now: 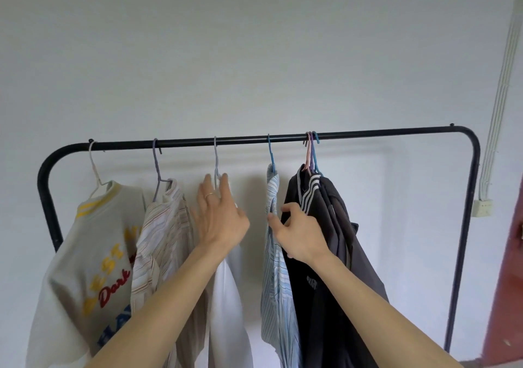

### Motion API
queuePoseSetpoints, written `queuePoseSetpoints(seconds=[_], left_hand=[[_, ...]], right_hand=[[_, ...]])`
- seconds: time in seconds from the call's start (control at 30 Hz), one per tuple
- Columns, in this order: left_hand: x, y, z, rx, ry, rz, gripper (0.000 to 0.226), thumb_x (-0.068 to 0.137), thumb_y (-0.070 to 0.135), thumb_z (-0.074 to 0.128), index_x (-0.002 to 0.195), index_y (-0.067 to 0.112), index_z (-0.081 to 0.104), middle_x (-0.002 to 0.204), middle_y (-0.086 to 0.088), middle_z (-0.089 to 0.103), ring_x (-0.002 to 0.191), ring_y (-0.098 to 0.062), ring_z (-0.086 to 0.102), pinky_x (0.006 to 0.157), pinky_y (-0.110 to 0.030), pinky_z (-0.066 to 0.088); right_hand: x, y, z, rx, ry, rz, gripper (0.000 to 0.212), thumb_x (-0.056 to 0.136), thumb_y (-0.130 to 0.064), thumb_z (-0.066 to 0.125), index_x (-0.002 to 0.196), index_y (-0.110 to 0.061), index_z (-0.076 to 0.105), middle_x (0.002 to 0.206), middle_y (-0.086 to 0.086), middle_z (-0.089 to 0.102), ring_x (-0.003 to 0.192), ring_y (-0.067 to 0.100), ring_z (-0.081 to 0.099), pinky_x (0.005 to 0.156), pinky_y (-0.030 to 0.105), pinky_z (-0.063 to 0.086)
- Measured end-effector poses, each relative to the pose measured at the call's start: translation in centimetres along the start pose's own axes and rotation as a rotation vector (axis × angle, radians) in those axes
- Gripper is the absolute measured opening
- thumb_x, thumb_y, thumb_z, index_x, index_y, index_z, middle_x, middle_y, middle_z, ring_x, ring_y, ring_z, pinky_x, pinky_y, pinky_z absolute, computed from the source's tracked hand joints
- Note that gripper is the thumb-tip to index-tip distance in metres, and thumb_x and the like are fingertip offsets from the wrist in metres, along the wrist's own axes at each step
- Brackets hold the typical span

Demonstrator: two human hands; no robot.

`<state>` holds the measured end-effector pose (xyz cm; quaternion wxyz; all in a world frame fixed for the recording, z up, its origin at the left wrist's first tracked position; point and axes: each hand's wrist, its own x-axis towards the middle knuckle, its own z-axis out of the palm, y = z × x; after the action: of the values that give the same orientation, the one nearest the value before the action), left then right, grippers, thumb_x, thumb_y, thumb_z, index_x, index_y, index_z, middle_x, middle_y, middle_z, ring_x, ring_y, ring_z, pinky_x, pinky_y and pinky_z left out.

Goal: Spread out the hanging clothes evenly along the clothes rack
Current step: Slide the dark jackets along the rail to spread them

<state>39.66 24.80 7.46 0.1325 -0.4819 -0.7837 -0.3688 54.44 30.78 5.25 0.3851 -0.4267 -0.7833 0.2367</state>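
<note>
A black clothes rack spans the view. From left hang a cream sweatshirt with lettering, a striped beige shirt, a white garment, and a blue striped shirt, spaced apart. Three dark garments bunch together on pink, purple and blue hangers right of centre. My left hand is open, fingers spread at the white garment's hanger neck. My right hand pinches the edge of the blue striped shirt, beside the dark garments.
The rail's right third, up to the rack's right post, carries no hangers. A white wall stands behind. Cable conduit and a socket box run down the right wall, next to a red-brown door.
</note>
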Motion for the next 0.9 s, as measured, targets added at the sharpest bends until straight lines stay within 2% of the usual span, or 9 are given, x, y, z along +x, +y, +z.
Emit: queuePoseSetpoints(seconds=[0.07, 0.13, 0.23, 0.33, 0.43, 0.57, 0.67, 0.8, 0.9], left_hand=[[-0.1, 1.4, -0.3, 0.084, 0.065, 0.158, 0.075, 0.085, 0.024, 0.049, 0.152, 0.020, 0.016, 0.162, -0.011, 0.002, 0.149, -0.029, 0.001, 0.117, -0.051, 0.013], [0.1, 3.0, 0.0, 0.043, 0.030, 0.229, 0.072, 0.086, 0.028, 0.048, 0.151, 0.020, 0.019, 0.162, -0.008, 0.010, 0.149, -0.025, 0.006, 0.118, -0.046, 0.014], [0.6, 5.2, 1.2, -0.146, -0.152, 0.140, 0.074, 0.087, 0.031, 0.049, 0.152, 0.019, 0.016, 0.161, -0.006, 0.016, 0.148, -0.023, 0.010, 0.119, -0.040, 0.016], [0.8, 6.6, 2.5, -0.372, -0.306, -0.054, 0.079, 0.080, 0.029, 0.053, 0.151, 0.020, 0.018, 0.153, -0.011, 0.028, 0.140, -0.030, 0.026, 0.114, -0.046, 0.029], [0.5, 7.2, 3.3, -0.504, -0.383, -0.194, 0.083, 0.076, 0.021, 0.053, 0.150, 0.025, 0.017, 0.145, -0.012, 0.036, 0.129, -0.033, 0.041, 0.106, -0.048, 0.039], [0.1, 7.5, 4.1, -0.542, -0.415, -0.223, 0.086, 0.078, 0.005, 0.043, 0.153, 0.028, 0.006, 0.149, -0.014, 0.029, 0.129, -0.035, 0.041, 0.107, -0.046, 0.039], [0.2, 7.2, 4.7, -0.573, -0.382, -0.229, 0.087, 0.078, 0.002, 0.039, 0.153, 0.032, 0.007, 0.146, -0.016, 0.036, 0.123, -0.035, 0.048, 0.101, -0.044, 0.045], [0.3, 7.2, 4.5, -0.604, -0.375, -0.232, 0.084, 0.081, -0.002, 0.036, 0.154, 0.030, 0.008, 0.139, -0.015, 0.046, 0.100, -0.027, 0.057, 0.076, -0.031, 0.046], [0.0, 7.5, 4.3, -0.679, -0.398, -0.208, 0.083, 0.083, -0.005, 0.034, 0.154, 0.030, 0.008, 0.139, -0.007, 0.046, 0.080, -0.013, 0.051, 0.064, -0.026, 0.038]], right_hand=[[-0.4, 0.0, -1.6, -0.064, 0.179, -0.056, 0.040, 0.090, -0.052, 0.049, 0.115, -0.021, 0.052, 0.070, -0.003, 0.067, 0.077, 0.018, 0.065, 0.071, 0.031, 0.047], [-0.5, 0.3, -3.5, -0.129, 0.325, -0.122, 0.030, 0.090, -0.045, 0.049, 0.108, -0.021, 0.055, 0.069, -0.006, 0.064, 0.075, 0.017, 0.063, 0.071, 0.033, 0.048], [-0.7, 1.0, -5.4, -0.256, 0.408, -0.149, 0.024, 0.089, -0.040, 0.049, 0.103, -0.021, 0.055, 0.090, -0.003, 0.064, 0.082, 0.026, 0.062, 0.073, 0.038, 0.052], [-1.0, 1.9, -6.1, -0.421, 0.353, -0.122, 0.030, 0.089, -0.037, 0.050, 0.109, -0.016, 0.057, 0.103, 0.002, 0.061, 0.092, 0.029, 0.061, 0.076, 0.038, 0.052], [-1.1, 2.4, -6.5, -0.514, 0.299, -0.121, 0.028, 0.091, -0.035, 0.047, 0.107, -0.014, 0.058, 0.103, 0.004, 0.063, 0.094, 0.030, 0.061, 0.075, 0.037, 0.052], [-0.7, 2.5, -7.0, -0.655, 0.212, -0.117, 0.021, 0.093, -0.029, 0.044, 0.098, -0.011, 0.053, 0.104, 0.007, 0.063, 0.092, 0.034, 0.062, 0.067, 0.033, 0.042], [-0.2, 1.7, -6.8, -0.692, 0.119, -0.072, 0.022, 0.094, -0.030, 0.045, 0.097, -0.011, 0.055, 0.106, 0.011, 0.064, 0.098, 0.034, 0.061, 0.068, 0.032, 0.038], [1.3, 0.5, -6.0, -0.595, 0.022, 0.068, 0.032, 0.092, -0.031, 0.046, 0.110, -0.009, 0.060, 0.116, 0.013, 0.062, 0.108, 0.034, 0.059, 0.078, 0.034, 0.044], [2.8, 0.1, -5.6, -0.489, -0.026, 0.173, 0.039, 0.091, -0.030, 0.047, 0.122, -0.007, 0.053, 0.126, 0.015, 0.058, 0.117, 0.036, 0.055, 0.088, 0.037, 0.045]])
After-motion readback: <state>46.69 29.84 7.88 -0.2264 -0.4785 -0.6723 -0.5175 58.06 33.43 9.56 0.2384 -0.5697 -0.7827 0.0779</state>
